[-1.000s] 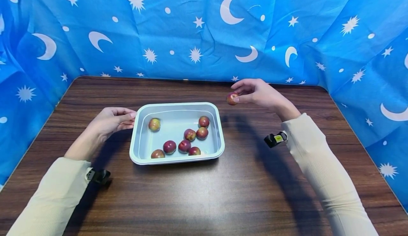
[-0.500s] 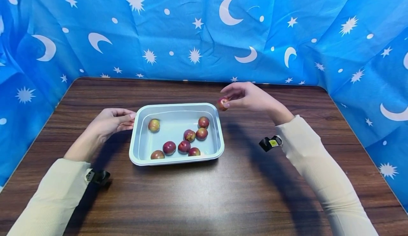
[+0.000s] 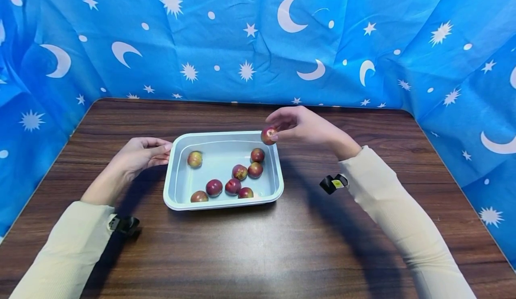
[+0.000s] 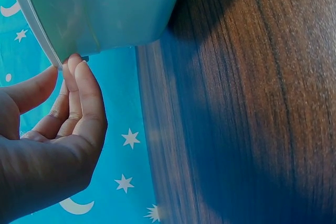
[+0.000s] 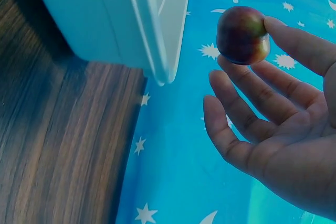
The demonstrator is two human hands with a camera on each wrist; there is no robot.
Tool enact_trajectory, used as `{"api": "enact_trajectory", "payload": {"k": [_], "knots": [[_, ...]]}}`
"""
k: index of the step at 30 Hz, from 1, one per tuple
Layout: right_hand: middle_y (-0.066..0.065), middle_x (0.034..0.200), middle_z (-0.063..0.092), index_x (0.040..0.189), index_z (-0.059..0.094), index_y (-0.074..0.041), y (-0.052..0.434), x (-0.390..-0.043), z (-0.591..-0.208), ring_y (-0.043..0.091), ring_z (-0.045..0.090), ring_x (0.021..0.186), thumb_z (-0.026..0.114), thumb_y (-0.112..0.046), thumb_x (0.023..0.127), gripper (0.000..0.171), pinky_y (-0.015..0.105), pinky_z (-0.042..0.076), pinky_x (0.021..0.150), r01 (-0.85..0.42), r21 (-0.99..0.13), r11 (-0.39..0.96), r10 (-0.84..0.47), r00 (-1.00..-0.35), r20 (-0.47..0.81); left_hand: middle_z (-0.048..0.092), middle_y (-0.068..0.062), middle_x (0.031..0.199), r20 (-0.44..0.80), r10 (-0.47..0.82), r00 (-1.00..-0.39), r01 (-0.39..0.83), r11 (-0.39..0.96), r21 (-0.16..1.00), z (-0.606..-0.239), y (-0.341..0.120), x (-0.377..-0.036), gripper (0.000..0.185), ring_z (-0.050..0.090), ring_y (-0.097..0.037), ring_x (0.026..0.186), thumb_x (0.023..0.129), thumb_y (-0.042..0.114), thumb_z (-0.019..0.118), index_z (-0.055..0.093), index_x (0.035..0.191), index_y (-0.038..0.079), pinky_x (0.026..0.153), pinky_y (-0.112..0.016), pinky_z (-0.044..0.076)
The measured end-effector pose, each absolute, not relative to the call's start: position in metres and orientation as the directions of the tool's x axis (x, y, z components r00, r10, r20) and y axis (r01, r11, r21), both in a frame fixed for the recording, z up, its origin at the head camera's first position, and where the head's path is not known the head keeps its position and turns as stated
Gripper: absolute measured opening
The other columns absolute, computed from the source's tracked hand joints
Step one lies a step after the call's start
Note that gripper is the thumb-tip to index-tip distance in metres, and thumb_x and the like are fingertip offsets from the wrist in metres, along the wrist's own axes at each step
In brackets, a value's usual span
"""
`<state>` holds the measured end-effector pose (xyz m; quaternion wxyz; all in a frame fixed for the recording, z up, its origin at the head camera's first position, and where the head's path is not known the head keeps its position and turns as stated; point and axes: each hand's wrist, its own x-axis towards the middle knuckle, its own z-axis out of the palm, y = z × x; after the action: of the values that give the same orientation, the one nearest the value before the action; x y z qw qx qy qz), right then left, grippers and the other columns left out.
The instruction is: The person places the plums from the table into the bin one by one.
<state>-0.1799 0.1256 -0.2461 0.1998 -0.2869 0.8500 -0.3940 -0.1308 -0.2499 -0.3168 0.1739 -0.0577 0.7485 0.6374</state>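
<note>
Your right hand (image 3: 306,126) pinches a small red-green round fruit (image 3: 268,135) over the far right corner of the pale blue plastic tray (image 3: 173,191); seven fruits already lie inside, this one unreleased. Your left hand (image 3: 139,153), fingers relaxed, touches the tray's left rim on the bench.

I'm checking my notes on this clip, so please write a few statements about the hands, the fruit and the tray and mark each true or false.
1. The right hand pinches a fruit. True.
2. That fruit lies on the table. False: it is held up, over the tray's far right corner.
3. The left hand touches the tray at its left rim. True.
4. The tray holds three fruits. False: seven lie in it.
5. The tray is red. False: it is pale blue-grey.
</note>
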Motion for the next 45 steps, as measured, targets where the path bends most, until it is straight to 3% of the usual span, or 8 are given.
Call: {"api": "enact_trajectory", "payload": {"k": [6,14,28,39,45], "knots": [[0.002,0.108,0.061,0.119,0.055,-0.009,0.115,-0.179,-0.244,0.016,0.056,0.099,0.065,-0.020,0.086,0.036,0.032,0.051,0.084,-0.343,-0.794,0.502,-0.672,-0.732,-0.109,0.063,0.004,0.077,-0.332,0.135,-0.934,-0.304,0.195,0.933,-0.316,-0.250,-0.130,0.028,0.061,-0.008,0.070,0.094,0.005,0.050,0.046,0.113,-0.015,0.071,-0.026,0.055],[0.004,0.105,0.062,0.117,0.056,-0.005,0.100,-0.180,-0.247,0.017,0.056,0.097,0.067,-0.015,0.085,0.036,0.032,0.049,0.085,-0.365,-0.801,0.475,-0.702,-0.706,-0.094,0.064,0.002,0.077,-0.331,0.128,-0.935,-0.308,0.171,0.936,-0.315,-0.250,-0.129,0.009,0.062,-0.009,0.069,0.093,0.005,0.051,0.057,0.096,-0.001,0.072,-0.028,0.055],[0.006,0.104,0.064,0.117,0.056,-0.005,0.094,-0.180,-0.253,0.016,0.058,0.097,0.065,-0.014,0.086,0.033,0.031,0.050,0.083,-0.348,-0.804,0.482,-0.678,-0.729,-0.091,0.063,0.004,0.077,-0.331,0.133,-0.934,-0.302,0.198,0.933,-0.316,-0.249,-0.130,0.026,0.061,-0.007,0.069,0.094,0.004,0.049,0.047,0.111,-0.014,0.071,-0.026,0.055],[0.010,0.104,0.064,0.116,0.057,-0.005,0.101,-0.181,-0.255,0.017,0.058,0.096,0.065,-0.013,0.086,0.032,0.031,0.051,0.081,-0.324,-0.815,0.480,-0.675,-0.730,-0.107,0.063,0.005,0.078,-0.338,0.126,-0.933,-0.307,0.217,0.927,-0.316,-0.250,-0.130,0.024,0.062,-0.007,0.071,0.094,0.005,0.049,0.048,0.110,-0.012,0.075,-0.028,0.055],[0.005,0.102,0.064,0.116,0.057,-0.007,0.108,-0.180,-0.253,0.016,0.058,0.096,0.064,-0.016,0.087,0.031,0.032,0.051,0.082,-0.310,-0.811,0.497,-0.651,-0.751,-0.112,0.063,0.004,0.078,-0.336,0.130,-0.933,-0.306,0.210,0.929,-0.315,-0.250,-0.130,0.024,0.062,-0.007,0.070,0.094,0.005,0.049,0.048,0.110,-0.012,0.073,-0.027,0.055]]}}
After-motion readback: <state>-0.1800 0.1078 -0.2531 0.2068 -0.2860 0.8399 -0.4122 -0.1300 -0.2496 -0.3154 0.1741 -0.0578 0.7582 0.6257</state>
